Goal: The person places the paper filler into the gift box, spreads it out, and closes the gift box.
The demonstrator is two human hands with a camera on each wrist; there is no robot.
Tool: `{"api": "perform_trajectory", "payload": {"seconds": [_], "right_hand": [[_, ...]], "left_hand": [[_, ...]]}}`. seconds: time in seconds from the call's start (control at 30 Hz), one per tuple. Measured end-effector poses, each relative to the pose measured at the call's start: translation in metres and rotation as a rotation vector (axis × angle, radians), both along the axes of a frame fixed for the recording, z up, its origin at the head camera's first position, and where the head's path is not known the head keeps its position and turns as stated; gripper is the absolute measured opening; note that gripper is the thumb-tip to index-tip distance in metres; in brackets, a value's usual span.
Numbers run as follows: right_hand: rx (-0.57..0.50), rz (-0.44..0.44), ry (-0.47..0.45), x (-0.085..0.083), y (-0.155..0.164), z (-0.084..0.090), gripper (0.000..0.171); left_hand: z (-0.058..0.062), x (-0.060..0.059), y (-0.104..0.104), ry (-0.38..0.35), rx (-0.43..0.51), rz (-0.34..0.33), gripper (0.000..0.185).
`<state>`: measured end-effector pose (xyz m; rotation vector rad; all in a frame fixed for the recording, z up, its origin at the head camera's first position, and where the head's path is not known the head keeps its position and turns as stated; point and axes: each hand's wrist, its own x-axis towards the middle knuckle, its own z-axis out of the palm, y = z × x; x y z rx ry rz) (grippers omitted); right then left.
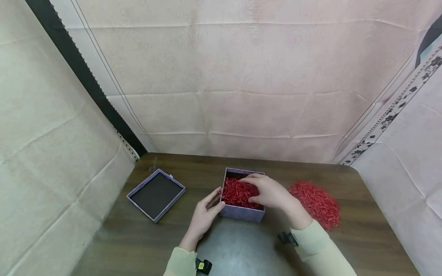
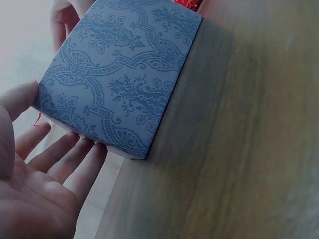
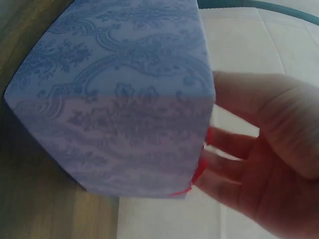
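An open patterned purple box [image 1: 241, 214] stands on the table with shredded red paper [image 1: 238, 193] inside. My left hand [image 1: 203, 216] is at the box's left side, fingertips at the rim. In the left wrist view the left hand's fingers [image 2: 67, 154] are fairly straight along the box's edge, its thumb near a corner. Over the box opening, my right hand [image 1: 269, 191] touches the paper with thumb and fingers spread apart. The right wrist view has the right hand [image 3: 269, 134] beyond the box rim, its fingertips partly hidden behind the box wall. Thin red strands hang over that rim.
A purple-rimmed box lid [image 1: 157, 195] lies at the left, dark inside facing up. Right of the box is a loose pile of red shredded paper [image 1: 317, 203], close beside the right forearm. The brown wooden table [image 1: 186, 165] ends at cloth-covered walls.
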<state>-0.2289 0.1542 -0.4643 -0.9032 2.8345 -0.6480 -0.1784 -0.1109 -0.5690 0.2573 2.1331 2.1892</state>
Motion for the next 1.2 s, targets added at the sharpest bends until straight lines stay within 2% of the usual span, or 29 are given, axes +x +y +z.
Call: {"api": "perform_trajectory", "payload": {"seconds": [0.27, 0.5, 0.73, 0.83, 1.0, 1.1, 1.2], "right_hand": [[0.087, 0.046, -0.082, -0.006, -0.024, -0.011, 0.062], [0.054, 0.120, -0.122, -0.013, -0.034, -0.028, 0.060], [0.043, 0.079, -0.062, -0.015, -0.034, -0.020, 0.058], [-0.008, 0.076, -0.005, -0.013, -0.037, -0.016, 0.052], [-0.096, 0.190, 0.074, -0.014, -0.047, -0.019, 0.029], [-0.113, 0.260, 0.065, -0.016, -0.053, -0.024, 0.016], [-0.104, 0.289, 0.035, -0.018, -0.057, -0.030, 0.013]], "left_hand": [[0.000, 0.001, 0.000, -0.001, 0.013, -0.009, 0.061], [0.000, 0.003, 0.000, -0.013, 0.006, -0.007, 0.062], [0.000, 0.000, -0.001, 0.004, 0.014, -0.017, 0.062], [0.000, -0.001, -0.001, -0.005, 0.016, -0.015, 0.062], [0.000, -0.001, -0.002, 0.004, 0.028, -0.020, 0.062], [0.000, -0.001, -0.002, 0.015, 0.032, -0.020, 0.061], [0.000, 0.000, 0.000, 0.017, 0.039, -0.015, 0.060]]}}
